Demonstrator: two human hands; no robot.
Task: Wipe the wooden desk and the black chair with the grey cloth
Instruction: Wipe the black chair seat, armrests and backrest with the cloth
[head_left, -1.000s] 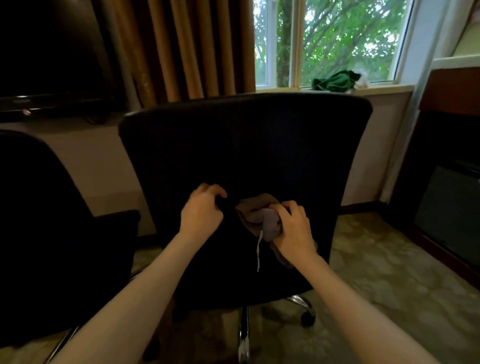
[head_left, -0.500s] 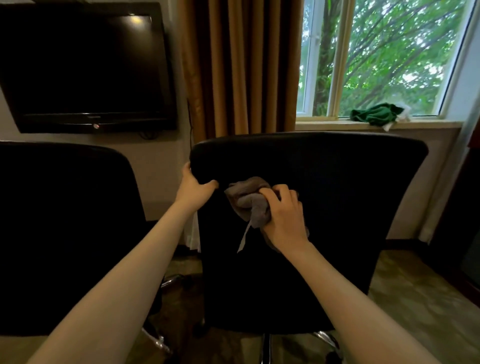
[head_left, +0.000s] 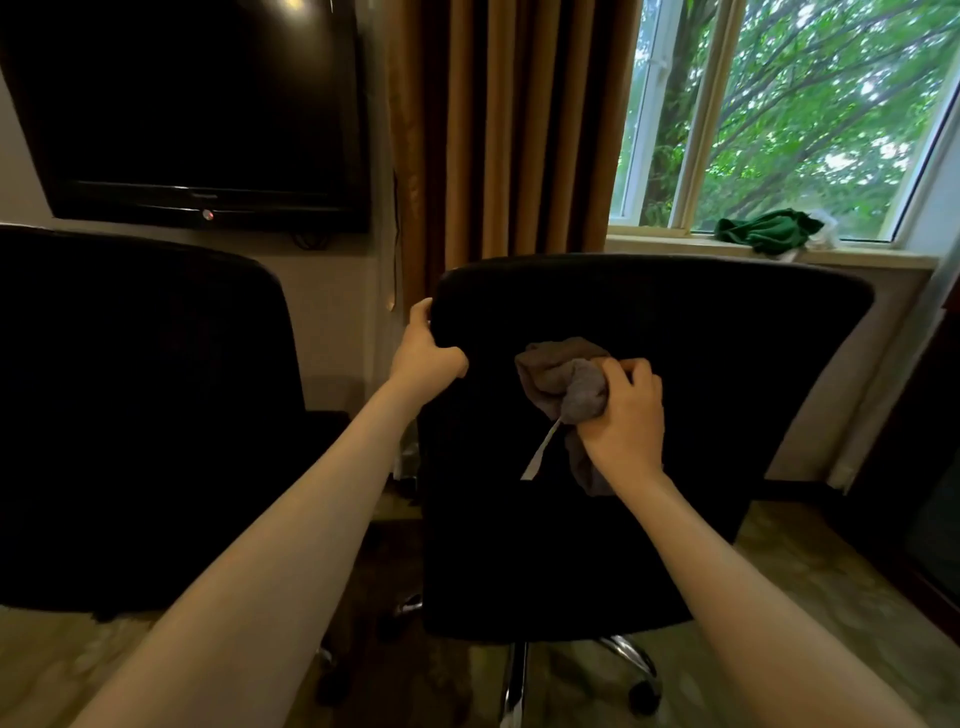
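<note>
Directly ahead of you the black chair (head_left: 649, 457) fills the middle of the view, its backrest turned toward you and its chrome base (head_left: 618, 660) showing at the floor below. To its left a second black chair (head_left: 135, 415) stands close beside it, the two backs nearly touching, and that chair blocks most of the lower wall on that side. Above it a dark television (head_left: 192, 109) hangs on the wall, and brown curtains (head_left: 498, 135) drop behind the gap between the two chairs. Further right a window (head_left: 789, 114) looks onto green trees, with a green cloth (head_left: 766, 235) bunched on the sill (head_left: 779, 254) just above the backrest's top edge. A pale patterned floor (head_left: 831, 613) runs under everything, and dark furniture crowds the right edge, too dim to make out. Your left hand (head_left: 423, 351) is clamped around the upper left corner of the backrest, fingers wrapped over its edge. Your right hand (head_left: 626, 415) is closed on the grey cloth (head_left: 563, 387), pressing the crumpled bundle against the upper middle of the backrest. A thin pale tag (head_left: 540, 452) hangs from the cloth against the black fabric. No wooden desk can be made out from this angle.
</note>
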